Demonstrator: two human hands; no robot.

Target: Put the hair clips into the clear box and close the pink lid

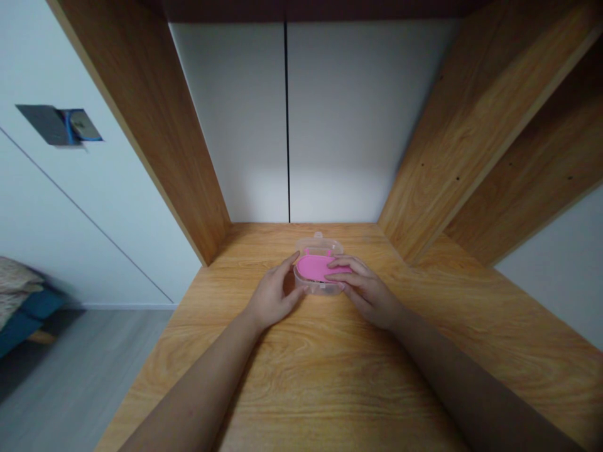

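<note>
A small clear plastic box (pixel 308 289) with rounded ends sits on the wooden desk, its clear lid (pixel 318 242) tipped open toward the back. Across the box's top lies a flat pink oval piece (pixel 315 268), slightly tilted, its right end under my fingers. My right hand (pixel 365 289) grips that piece, fingers on top and thumb low at the near right edge. Around the box's left end curves my left hand (pixel 277 294), index finger at the far side and thumb at the near side. What lies inside the box is mostly hidden by the pink piece.
The wooden desk (pixel 301 376) spreads toward me below both forearms. Upright wooden panels stand at left (pixel 155 125) and right (pixel 452 138), with a white back panel (pixel 334 125) between. An opened wall socket box (pixel 70 125) and blue furniture (pixel 28 314) are at left.
</note>
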